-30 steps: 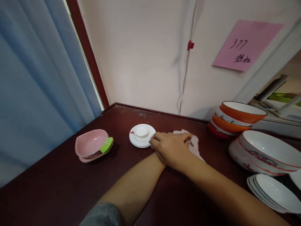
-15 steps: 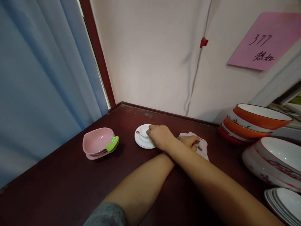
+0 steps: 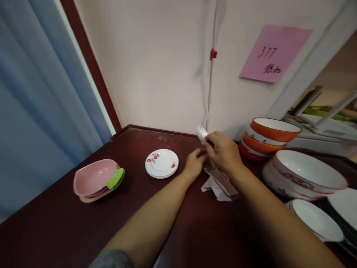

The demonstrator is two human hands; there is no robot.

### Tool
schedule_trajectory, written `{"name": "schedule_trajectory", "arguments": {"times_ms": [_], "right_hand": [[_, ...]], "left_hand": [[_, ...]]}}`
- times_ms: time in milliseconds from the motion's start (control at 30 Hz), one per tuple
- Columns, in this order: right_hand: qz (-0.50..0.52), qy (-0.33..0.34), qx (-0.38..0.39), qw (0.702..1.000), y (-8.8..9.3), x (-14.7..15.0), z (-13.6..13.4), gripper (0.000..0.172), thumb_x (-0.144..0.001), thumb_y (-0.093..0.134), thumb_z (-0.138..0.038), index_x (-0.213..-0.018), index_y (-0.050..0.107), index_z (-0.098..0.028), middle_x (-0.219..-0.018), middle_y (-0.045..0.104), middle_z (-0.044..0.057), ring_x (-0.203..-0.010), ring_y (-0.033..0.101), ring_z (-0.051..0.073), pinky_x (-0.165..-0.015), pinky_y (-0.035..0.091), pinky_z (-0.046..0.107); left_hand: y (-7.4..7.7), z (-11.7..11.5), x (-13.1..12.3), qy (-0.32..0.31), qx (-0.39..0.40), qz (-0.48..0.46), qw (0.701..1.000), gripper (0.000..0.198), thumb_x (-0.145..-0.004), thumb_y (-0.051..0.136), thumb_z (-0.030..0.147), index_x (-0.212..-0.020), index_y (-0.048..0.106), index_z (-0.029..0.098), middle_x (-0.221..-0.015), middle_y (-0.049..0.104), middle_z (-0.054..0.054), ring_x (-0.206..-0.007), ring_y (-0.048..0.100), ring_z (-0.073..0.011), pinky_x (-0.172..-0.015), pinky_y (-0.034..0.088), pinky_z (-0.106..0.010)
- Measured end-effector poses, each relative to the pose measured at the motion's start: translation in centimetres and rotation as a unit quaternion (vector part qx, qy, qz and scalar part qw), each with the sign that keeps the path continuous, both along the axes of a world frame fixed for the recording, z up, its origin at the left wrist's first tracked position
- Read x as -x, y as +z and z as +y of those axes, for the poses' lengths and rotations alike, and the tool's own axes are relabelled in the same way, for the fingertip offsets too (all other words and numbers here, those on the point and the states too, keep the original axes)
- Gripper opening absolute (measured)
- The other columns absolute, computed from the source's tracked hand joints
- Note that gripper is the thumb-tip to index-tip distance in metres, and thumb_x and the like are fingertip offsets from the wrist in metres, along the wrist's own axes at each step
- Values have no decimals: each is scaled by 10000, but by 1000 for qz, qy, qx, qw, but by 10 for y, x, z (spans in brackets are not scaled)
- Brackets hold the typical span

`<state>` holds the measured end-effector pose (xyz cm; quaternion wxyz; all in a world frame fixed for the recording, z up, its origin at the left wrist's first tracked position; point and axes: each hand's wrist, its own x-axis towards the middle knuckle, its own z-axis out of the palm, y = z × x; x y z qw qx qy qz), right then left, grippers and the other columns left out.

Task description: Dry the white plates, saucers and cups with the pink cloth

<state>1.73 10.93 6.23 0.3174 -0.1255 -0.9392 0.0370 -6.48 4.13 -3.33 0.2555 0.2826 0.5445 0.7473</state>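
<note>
In the head view, my right hand (image 3: pixel 224 154) is closed on a small white spoon (image 3: pixel 201 133), raised above the table. Only its rounded bowl end shows; the rest is hidden in my fingers. My left hand (image 3: pixel 195 163) sits just below and to the left, its curled fingers gripping the upper end of a pinkish-grey cloth (image 3: pixel 220 184). The cloth hangs in folds under my right wrist. Left of my hands, a short stack of white plates (image 3: pixel 160 163) with red flowers rests on the dark red table (image 3: pixel 145 223).
Stacked pink bowls (image 3: pixel 96 176) with a green leaf-shaped handle stand at the left. On the right are stacked orange bowls (image 3: pixel 272 136), large white bowls with red rims (image 3: pixel 304 175) and small white dishes (image 3: pixel 318 219). A wall (image 3: pixel 156 67) borders the table's back edge.
My right hand has lifted the spoon off the plates and moved right. My left hand has come out from under the right arm with the cloth, and my arms are uncrossed. The view has turned right.
</note>
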Motion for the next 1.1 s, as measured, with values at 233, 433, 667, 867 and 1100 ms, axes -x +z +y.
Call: {"name": "schedule_trajectory", "arguments": {"times_ms": [233,433,667,867,1100], "right_hand": [[-52,-17,-21,998,-35,-29,16,176,-918,483,-279,-908,635,-188,-884,614,60,-734,555,167,-590,311,271],[-69,65,11,995,-37,-22,17,182,-912,508,-270,-957,666,-190,-943,637,69,-815,585,190,-659,363,289],[145,-3,252,957,-48,-24,66,216,-931,466,-255,-961,674,-204,-940,654,30,-856,599,152,-761,421,264],[37,-42,190,980,-52,-28,50,258,-927,503,-388,-900,696,-218,-913,652,45,-896,554,184,-763,393,294],[-141,10,79,987,-53,-18,16,198,-807,654,-383,-853,710,-198,-928,665,100,-967,540,269,-824,375,389]], "left_hand": [[14,-7,2,-68,-90,-137,984,483,-908,407,554,-1101,598,154,-909,662,-95,-756,637,-173,-675,501,-300],[20,-4,-1,-92,-124,-223,962,291,-927,499,358,-1106,616,161,-1035,680,-87,-818,635,-148,-760,514,-278],[19,0,6,20,-136,-217,966,372,-907,484,465,-1066,637,166,-1014,689,-108,-888,663,-232,-822,535,-405],[13,4,9,99,-151,-156,971,330,-886,529,455,-1057,635,194,-1110,673,-91,-961,642,-209,-874,504,-384],[15,4,11,113,-138,-164,970,359,-885,511,478,-1052,650,193,-1053,689,-100,-921,657,-225,-835,504,-391]]}}
